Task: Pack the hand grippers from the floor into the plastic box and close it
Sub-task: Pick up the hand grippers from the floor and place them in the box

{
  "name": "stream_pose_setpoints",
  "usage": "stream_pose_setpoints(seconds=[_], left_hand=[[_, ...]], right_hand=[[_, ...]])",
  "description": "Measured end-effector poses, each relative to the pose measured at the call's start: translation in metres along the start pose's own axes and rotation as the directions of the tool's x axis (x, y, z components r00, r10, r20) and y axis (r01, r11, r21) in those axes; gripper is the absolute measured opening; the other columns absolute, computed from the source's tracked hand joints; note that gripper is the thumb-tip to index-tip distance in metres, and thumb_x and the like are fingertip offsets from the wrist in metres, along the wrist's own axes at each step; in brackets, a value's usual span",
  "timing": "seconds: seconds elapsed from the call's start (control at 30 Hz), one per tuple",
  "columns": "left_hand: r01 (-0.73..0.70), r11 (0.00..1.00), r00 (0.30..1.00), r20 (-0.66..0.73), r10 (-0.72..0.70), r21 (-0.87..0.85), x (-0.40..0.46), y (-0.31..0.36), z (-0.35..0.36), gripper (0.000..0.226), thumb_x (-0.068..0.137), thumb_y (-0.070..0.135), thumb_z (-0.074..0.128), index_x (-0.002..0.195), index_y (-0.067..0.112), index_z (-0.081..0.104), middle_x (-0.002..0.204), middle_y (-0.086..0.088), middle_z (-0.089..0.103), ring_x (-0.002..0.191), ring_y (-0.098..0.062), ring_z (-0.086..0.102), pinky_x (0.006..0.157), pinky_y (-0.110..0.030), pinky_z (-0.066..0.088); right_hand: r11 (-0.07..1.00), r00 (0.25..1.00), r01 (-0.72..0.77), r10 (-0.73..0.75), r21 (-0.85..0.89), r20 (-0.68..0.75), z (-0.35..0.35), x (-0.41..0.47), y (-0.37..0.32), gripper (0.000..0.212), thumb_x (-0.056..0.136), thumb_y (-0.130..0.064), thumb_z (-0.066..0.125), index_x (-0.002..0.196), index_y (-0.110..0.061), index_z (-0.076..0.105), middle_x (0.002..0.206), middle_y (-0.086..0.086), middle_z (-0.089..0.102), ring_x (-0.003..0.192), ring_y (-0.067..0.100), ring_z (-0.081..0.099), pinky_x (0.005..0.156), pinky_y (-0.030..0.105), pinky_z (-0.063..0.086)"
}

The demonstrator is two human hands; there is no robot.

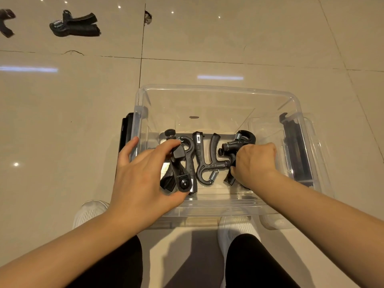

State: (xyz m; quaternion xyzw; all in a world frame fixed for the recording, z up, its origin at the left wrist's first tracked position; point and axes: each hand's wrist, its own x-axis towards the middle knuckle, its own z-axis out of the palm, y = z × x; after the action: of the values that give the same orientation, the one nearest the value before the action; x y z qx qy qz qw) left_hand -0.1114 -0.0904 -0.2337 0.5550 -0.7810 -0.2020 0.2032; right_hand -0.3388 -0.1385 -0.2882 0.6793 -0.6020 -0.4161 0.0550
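A clear plastic box stands open on the tiled floor in front of me, with black latches on both sides. Several black hand grippers lie in a row on its bottom. My left hand pinches the leftmost gripper between thumb and fingertips. My right hand is curled round the handle of the rightmost gripper. One gripper lies untouched between them. Another gripper lies on the floor at far left, and part of one more gripper shows at the left edge.
My white shoes and black trouser legs are just below the box. A chipped tile corner marks the floor beyond the box. No lid is plainly visible.
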Motion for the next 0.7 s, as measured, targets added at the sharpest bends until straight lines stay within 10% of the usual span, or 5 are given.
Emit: stream_pose_setpoints(seconds=[0.43, 0.7], left_hand=[[0.009, 1.0, 1.0, 0.0, -0.009, -0.019, -0.001, -0.002, 0.0, 0.074, 0.062, 0.059, 0.059, 0.127, 0.028, 0.042, 0.097, 0.011, 0.065, 0.098, -0.002, 0.05, 0.113, -0.035, 0.012], [-0.002, 1.0, 1.0, -0.007, 0.002, -0.02, 0.0, -0.001, 0.0, 0.073, 0.062, 0.06, 0.058, 0.126, 0.027, 0.043, 0.096, 0.011, 0.065, 0.097, -0.001, 0.051, 0.113, -0.033, 0.01]], right_hand=[[0.977, 0.98, 0.197, -0.196, 0.077, -0.016, 0.001, 0.006, 0.007, 0.107, 0.069, -0.079, 0.052, 0.146, -0.015, 0.014, 0.151, 0.013, 0.02, 0.128, 0.033, 0.035, 0.094, 0.043, 0.039], [0.859, 0.929, 0.349, -0.369, 0.373, -0.02, 0.018, 0.017, 0.032, 0.113, 0.067, -0.065, 0.069, 0.149, -0.022, 0.005, 0.158, -0.001, 0.0, 0.144, 0.024, 0.005, 0.111, 0.043, 0.026]])
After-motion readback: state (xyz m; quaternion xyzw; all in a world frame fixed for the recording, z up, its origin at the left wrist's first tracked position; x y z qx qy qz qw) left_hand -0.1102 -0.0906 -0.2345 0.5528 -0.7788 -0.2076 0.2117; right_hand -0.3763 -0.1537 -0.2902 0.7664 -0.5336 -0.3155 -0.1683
